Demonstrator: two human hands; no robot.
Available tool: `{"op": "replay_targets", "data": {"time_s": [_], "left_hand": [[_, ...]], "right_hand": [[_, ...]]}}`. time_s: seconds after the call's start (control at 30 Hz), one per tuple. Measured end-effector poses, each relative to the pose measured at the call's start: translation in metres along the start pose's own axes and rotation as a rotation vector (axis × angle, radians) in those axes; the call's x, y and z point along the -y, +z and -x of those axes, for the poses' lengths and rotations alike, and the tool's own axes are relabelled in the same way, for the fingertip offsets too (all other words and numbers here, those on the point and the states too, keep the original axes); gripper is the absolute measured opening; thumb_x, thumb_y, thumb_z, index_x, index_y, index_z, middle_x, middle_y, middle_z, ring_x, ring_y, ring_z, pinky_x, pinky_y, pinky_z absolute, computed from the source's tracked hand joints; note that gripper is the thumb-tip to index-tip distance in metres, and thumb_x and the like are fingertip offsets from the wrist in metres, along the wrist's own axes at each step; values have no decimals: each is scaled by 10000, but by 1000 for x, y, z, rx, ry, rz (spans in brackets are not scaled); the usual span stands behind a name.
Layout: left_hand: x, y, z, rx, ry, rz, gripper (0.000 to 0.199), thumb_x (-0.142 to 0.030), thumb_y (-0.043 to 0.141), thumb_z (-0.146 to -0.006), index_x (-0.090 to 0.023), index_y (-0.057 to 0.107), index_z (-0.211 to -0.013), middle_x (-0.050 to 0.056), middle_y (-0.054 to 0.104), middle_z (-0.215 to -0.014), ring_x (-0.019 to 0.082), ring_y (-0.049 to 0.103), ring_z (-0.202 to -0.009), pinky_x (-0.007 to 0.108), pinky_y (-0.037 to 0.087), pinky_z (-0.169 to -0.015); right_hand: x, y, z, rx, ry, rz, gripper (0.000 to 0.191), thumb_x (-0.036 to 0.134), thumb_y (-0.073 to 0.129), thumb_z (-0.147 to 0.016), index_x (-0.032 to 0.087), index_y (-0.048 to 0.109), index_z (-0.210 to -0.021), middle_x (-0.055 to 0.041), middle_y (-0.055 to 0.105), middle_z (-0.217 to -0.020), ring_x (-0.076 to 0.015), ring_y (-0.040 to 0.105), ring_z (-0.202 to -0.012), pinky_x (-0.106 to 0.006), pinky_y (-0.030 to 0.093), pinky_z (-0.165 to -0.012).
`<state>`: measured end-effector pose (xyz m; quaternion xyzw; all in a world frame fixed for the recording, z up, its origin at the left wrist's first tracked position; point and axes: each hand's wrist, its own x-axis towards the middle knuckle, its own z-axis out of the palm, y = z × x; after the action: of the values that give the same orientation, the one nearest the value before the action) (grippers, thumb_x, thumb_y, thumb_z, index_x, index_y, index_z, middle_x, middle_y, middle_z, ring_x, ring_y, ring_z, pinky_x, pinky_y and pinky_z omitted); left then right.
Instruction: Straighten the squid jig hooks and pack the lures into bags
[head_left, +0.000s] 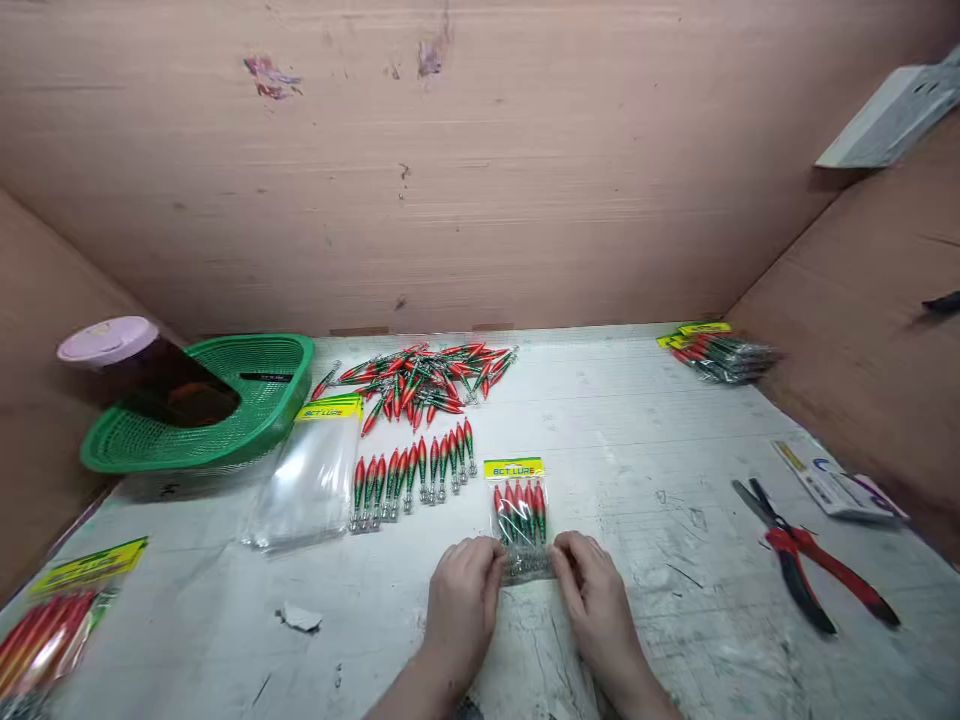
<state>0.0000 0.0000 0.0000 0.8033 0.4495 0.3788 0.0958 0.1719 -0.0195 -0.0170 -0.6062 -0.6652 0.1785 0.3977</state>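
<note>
Left hand point(465, 592) and right hand point(598, 600) pinch the bag point(519, 518) by its lower sides, I'd say to square it; lures point(411, 472) lie lined up, perhaps for counting.

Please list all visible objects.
Lure bag: 1, transparent, front centre
Row lures: about 12, red-green, centre
Lure pile: 1, red-green, back
Flat bags: several, transparent, left
Basket: 1, green, left
Cup: 1, dark, in basket
Stick: 1, black, in basket
Far packs: several, red-green, right
Near packs: uncounted, red, left
Pliers: 1, red-black, right
Box: 1, white, right
Scrap: 1, white, left
Fixture: 1, white, right
Left hand: 1, bare, front
Right hand: 1, bare, front
</note>
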Motion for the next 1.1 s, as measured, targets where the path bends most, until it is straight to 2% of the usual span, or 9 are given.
{"op": "replay_targets", "data": {"time_s": [0.17, 0.33, 0.4, 0.5, 0.63, 0.77, 0.93, 1.0, 1.1], "left_hand": [[9, -8, 2, 47, 170, 77, 177, -134, 411, -945, -196, 534, -833, 37, 667, -785, 166, 554, -709, 282, 444, -631], [12, -15, 3, 107, 230, 98, 90, -247, 530, -923, -178, 527, -866, 30, 662, -762, 159, 556, -717, 275, 454, -647], [14, -15, 4, 112, 275, 68, 77, -195, 527, -922, -177, 541, -848, 30, 680, -788, 160, 560, -740, 287, 456, -687], [17, -14, 4, 94, 392, 25, 191, -87, 467, -930, -178, 557, -788, 19, 703, -805, 154, 573, -779, 293, 452, -743], [21, -12, 4, 77, 474, 10, 254, -50, 439, -931, -174, 553, -741, 7, 700, -753, 136, 579, -754, 276, 453, -747], [20, -11, 4, 88, 422, 13, 250, -79, 411, -953, -180, 561, -781, 7, 699, -755, 137, 592, -763, 274, 457, -733], [17, -9, 6, 73, 213, 37, 193, -77, 420, -937, -176, 527, -812, 13, 641, -678, 146, 553, -671, 276, 429, -622], [19, -7, 6, 74, 241, 69, 201, -103, 407, -951, -189, 530, -818, 7, 660, -704, 145, 563, -698, 278, 436, -657], [26, -8, 4, 81, 381, 81, 252, -130, 372, -977, -205, 554, -821, 0, 712, -789, 155, 592, -800, 297, 432, -755]], "right_hand": [[-1, -17, -4, 61, -73, -35, 194, 197, 432, -966, 228, 509, -791, -11, 558, -718, -175, 568, -692, -267, 479, -586], [-9, -38, 3, 168, -296, -32, 83, 167, 513, -914, 226, 567, -889, -63, 614, -884, -201, 589, -825, -309, 524, -669], [-12, -40, 7, 187, -399, -4, 122, 115, 533, -894, 219, 593, -913, -77, 645, -919, -209, 583, -829, -337, 520, -689], [-16, -41, 9, 195, -545, 20, 211, 55, 476, -904, 192, 621, -972, -107, 693, -963, -222, 587, -851, -364, 518, -714], [-17, -40, 6, 228, -650, 26, 241, 81, 415, -947, 170, 635, -992, -123, 714, -980, -224, 601, -873, -357, 524, -738], [-16, -39, 0, 233, -590, 7, 218, 114, 411, -957, 195, 612, -974, -86, 706, -896, -203, 587, -781, -343, 513, -690], [-10, -32, -2, 184, -333, -11, 185, 80, 405, -946, 216, 524, -904, -17, 593, -717, -176, 525, -686, -301, 463, -594], [-8, -29, -1, 162, -256, -14, 187, 84, 403, -949, 223, 494, -863, -6, 566, -706, -173, 514, -681, -294, 451, -585], [-7, -27, 1, 164, -208, -24, 185, 110, 408, -955, 229, 491, -841, 0, 563, -713, -174, 511, -693, -296, 447, -601]]}}
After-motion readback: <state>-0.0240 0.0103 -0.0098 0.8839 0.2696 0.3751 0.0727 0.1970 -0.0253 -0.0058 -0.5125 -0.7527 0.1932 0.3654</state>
